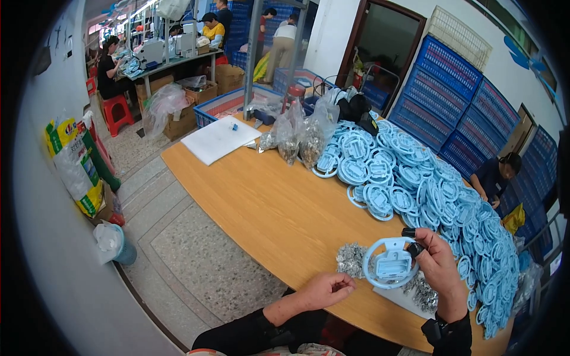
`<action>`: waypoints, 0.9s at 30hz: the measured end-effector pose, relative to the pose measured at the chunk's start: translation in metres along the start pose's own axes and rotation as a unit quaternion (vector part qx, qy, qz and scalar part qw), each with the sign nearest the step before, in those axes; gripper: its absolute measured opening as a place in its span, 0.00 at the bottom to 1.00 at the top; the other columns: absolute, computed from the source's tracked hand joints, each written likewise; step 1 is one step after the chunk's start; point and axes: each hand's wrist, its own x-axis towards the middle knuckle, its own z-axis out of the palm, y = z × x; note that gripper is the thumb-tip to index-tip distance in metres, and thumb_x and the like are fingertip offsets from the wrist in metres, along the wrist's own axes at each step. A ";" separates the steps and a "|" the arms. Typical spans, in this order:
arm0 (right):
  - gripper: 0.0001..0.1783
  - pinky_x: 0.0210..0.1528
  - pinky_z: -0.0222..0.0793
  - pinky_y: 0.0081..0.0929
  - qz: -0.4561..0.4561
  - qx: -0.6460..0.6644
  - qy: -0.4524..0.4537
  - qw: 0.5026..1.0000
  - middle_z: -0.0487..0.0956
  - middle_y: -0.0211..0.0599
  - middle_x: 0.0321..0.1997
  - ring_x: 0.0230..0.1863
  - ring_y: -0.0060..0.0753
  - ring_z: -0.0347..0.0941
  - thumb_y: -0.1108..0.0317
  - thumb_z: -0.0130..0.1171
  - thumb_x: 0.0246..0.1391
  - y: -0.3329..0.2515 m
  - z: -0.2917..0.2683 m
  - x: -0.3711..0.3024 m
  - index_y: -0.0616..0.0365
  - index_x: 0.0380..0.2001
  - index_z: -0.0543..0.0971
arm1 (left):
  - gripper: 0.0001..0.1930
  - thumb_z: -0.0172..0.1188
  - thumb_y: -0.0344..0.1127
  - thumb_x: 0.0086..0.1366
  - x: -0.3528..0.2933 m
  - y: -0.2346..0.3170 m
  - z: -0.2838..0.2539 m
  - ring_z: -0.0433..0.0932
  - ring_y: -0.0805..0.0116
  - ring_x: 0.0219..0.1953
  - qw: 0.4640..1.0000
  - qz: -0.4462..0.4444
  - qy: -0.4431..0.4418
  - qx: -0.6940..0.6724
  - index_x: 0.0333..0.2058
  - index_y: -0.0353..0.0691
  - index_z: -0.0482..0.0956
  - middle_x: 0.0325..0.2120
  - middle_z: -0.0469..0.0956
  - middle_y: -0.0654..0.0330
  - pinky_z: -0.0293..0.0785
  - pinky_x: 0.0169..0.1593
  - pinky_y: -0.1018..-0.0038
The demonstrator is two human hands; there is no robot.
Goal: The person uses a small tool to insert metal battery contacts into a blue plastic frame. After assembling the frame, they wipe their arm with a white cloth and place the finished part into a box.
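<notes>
My right hand [438, 264], with black covers on the thumb and a finger, grips the upper right rim of a light-blue, steering-wheel-shaped plastic part [392, 264]. The part is held up over the table, its boxy recessed middle facing me. To its left, my left hand [323, 290] is at the table's near edge, thumb and fingers drawn together; whether anything small is between them is hidden. Small silvery metal pieces [350, 260] lie heaped behind the part. More metal pieces [424, 295] lie by my right wrist on a white sheet [399, 301].
A large heap of similar blue parts [427, 178] covers the right side of the wooden table [255, 196]. Plastic bags of metal pieces [312, 139] and a white foam slab [217, 139] sit at the far end. Blue crates [442, 89] stand behind; a person [499, 176] sits beyond the heap.
</notes>
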 end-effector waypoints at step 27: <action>0.15 0.29 0.68 0.07 0.108 0.225 0.260 0.933 0.79 0.23 0.39 0.34 0.08 0.73 0.65 0.56 0.63 0.191 -0.133 -0.206 0.57 0.51 0.74 | 0.13 0.50 0.37 0.72 0.022 0.006 0.012 0.71 0.79 0.25 0.984 -0.089 0.142 0.063 0.27 0.39 0.73 0.21 0.75 0.65 0.68 0.32 0.80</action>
